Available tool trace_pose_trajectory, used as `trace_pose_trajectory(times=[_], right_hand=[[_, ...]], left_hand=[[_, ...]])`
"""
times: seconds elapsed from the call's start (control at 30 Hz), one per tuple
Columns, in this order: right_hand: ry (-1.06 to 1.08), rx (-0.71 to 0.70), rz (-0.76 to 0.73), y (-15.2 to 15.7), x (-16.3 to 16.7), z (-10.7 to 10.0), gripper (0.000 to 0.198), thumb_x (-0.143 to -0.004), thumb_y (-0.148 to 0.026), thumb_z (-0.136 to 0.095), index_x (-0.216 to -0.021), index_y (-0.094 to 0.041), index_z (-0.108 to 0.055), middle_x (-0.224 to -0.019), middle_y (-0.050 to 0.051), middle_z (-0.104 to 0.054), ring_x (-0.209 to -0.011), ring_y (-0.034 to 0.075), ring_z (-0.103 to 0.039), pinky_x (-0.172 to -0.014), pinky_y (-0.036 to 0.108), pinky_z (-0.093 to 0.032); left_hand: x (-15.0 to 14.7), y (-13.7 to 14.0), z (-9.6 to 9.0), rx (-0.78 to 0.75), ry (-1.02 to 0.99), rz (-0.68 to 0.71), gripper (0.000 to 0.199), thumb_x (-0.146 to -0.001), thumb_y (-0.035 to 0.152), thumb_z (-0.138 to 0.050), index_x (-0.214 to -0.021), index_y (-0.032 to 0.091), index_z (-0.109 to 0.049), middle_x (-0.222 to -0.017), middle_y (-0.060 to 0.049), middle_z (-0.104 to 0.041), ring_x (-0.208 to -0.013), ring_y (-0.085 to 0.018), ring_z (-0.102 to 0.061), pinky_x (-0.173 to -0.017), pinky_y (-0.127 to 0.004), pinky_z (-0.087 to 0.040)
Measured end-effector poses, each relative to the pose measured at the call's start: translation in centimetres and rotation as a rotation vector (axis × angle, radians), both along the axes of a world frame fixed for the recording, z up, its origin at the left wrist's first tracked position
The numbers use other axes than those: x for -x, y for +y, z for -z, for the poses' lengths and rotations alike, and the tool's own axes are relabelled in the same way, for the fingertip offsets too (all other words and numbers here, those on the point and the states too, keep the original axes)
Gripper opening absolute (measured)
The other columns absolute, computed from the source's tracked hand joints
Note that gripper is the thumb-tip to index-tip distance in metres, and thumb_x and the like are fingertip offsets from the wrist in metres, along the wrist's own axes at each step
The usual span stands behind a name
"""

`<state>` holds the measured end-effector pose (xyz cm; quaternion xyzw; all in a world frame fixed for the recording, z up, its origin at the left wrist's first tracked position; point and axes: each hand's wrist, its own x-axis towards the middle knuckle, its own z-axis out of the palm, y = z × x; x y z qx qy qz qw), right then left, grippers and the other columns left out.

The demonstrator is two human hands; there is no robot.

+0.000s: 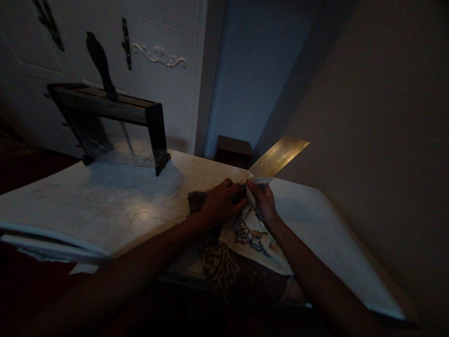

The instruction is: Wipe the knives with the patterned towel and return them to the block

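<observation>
A large cleaver blade [280, 156] points away from me over the pale table [105, 201], its handle end hidden under cloth. My right hand [264, 200] grips the blade's near end through a patterned cloth [250, 236]. My left hand [220, 202], a ring on one finger, presses down on the same cloth right beside it. A darker, spotted part of the cloth [231, 271] hangs over the table's near edge.
A dark knife rack [115, 124] with one black-handled knife [100, 61] stuck in it stands at the table's far left. A white panelled door [147, 70] is behind it, a small dark box [233, 150] sits low beyond the table, and a plain wall [379, 140] runs close on the right.
</observation>
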<state>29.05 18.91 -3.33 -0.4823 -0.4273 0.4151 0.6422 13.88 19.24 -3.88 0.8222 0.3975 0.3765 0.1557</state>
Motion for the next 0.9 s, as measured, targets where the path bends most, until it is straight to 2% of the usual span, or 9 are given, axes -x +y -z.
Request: trace_pose_trajectory(times=[0.23,0.67,0.9], right_hand=[[0.021,-0.004,-0.011,0.15,-0.09,0.3,0.038,-0.059,-0.044,-0.083,-0.081,-0.019,-0.066,-0.076,-0.001,-0.069,-0.069,0.015,-0.062,-0.07,0.027,-0.051],[-0.125,-0.048,-0.05,0.01,-0.17,0.44,0.036,-0.061,-0.049,-0.081,-0.077,-0.021,-0.067,-0.072,0.0,-0.068,-0.066,0.016,-0.06,-0.063,0.027,-0.051],[-0.175,-0.045,-0.117,-0.25,-0.14,0.45,0.034,-0.062,-0.048,-0.081,-0.077,-0.02,-0.069,-0.073,0.0,-0.069,-0.066,0.016,-0.06,-0.064,0.028,-0.05]], left_hand=[[-0.04,-0.36,-0.48,0.055,0.047,-0.061,0.034,-0.08,0.042,-0.063,-0.105,0.019,-0.065,-0.099,-0.006,-0.059,-0.086,-0.021,-0.062,-0.079,-0.034,-0.05],[-0.14,-0.15,-0.37,0.046,0.178,-0.05,0.03,-0.079,0.043,-0.061,-0.092,0.019,-0.071,-0.094,-0.008,-0.058,-0.082,-0.021,-0.061,-0.077,-0.034,-0.05],[-0.06,-0.19,-0.48,0.06,0.221,-0.046,0.043,-0.076,0.042,-0.062,-0.111,0.017,-0.064,-0.098,-0.009,-0.058,-0.083,-0.024,-0.061,-0.075,-0.036,-0.051]])
